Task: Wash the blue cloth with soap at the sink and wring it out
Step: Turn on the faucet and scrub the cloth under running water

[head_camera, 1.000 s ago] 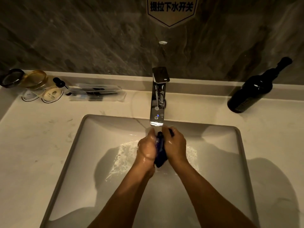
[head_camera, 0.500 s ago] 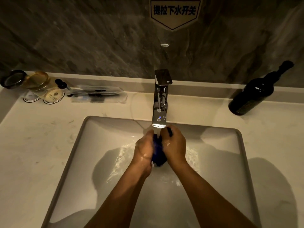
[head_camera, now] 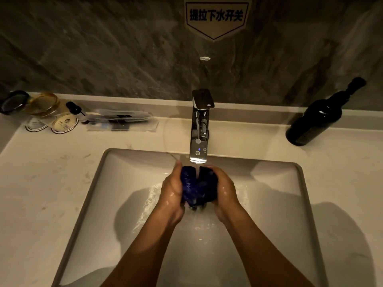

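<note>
Dark bottle (head_camera: 315, 121) stands back right on the counter (head_camera: 41, 183); jars (head_camera: 44, 104) and a clear tray (head_camera: 120, 121) sit back left, sign (head_camera: 215, 17) overhead.

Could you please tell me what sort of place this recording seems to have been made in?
Most likely a hotel bathroom. A chrome faucet runs into a rectangular sink set in a pale counter, wrapped toiletry packets and glasses on paper coasters sit at the back left, and a printed drain-switch sign hangs on the stone wall.
</note>
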